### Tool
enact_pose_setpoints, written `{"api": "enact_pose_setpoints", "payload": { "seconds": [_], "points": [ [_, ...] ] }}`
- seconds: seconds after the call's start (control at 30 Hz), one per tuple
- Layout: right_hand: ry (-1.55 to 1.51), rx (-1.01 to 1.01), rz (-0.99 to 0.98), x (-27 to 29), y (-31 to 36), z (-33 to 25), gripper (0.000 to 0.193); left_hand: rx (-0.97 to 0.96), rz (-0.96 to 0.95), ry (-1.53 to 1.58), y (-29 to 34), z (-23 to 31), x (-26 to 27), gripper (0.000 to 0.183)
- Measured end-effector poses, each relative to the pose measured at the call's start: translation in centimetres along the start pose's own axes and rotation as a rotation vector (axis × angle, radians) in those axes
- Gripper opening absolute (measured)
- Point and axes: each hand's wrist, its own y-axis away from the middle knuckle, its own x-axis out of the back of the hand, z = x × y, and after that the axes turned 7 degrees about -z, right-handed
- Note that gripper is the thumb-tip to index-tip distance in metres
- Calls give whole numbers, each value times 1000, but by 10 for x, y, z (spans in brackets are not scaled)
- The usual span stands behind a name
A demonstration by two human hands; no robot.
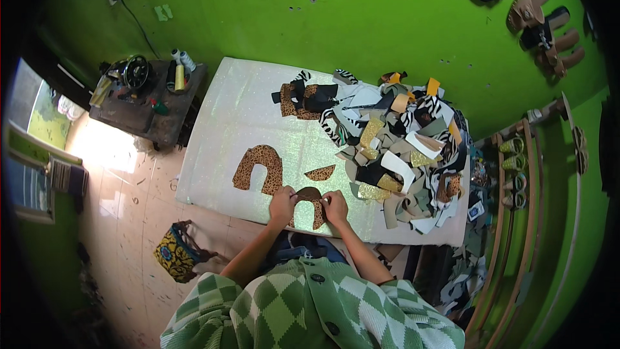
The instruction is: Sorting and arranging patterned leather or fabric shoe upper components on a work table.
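Observation:
Both my hands hold a U-shaped leopard-print cutout with a dark backing at the near edge of the pale glittery worktable. My left hand pinches its left arm and my right hand pinches its right arm. A second, larger leopard-print U-shaped piece lies flat just left of my hands. A small leopard-print half-moon scrap rests just beyond them.
A big heap of mixed cut pieces, zebra, gold, white and black, covers the table's right half. A sewing machine table stands at far left. A patterned bag sits on the floor. Sandals hang on the green wall; racks stand at right.

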Motion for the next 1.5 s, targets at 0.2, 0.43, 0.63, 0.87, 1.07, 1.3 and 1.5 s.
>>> {"api": "enact_pose_setpoints", "payload": {
  "seconds": [0.2, 0.43, 0.63, 0.87, 1.07, 1.3, 1.5],
  "points": [
    [-488, 20, -270, 14, -15, -9, 9, -122, 40, 250, 5, -19, 28, 13],
    [-946, 6, -582, -1, -57, -72, 20, -70, 7, 446, -30, -54, 112, 11],
    [-835, -14, -332, -54, -91, -104, 22, -114, 17, 378, -87, -73, 148, 13],
    [-525, -37, 2, -87, -97, -119, 16, -204, -83, 243, -129, -101, 151, 12],
    [-491, -70, 143, -92, -91, -130, 12, -275, -76, 138, -134, -99, 157, 11],
    [-316, -93, 214, -83, -89, -140, 12, -210, -55, 16, -125, -92, 160, 13],
    [-243, -41, 221, -53, -86, -121, 17, -105, -20, 34, -111, -91, 162, 23]
  ]
}}
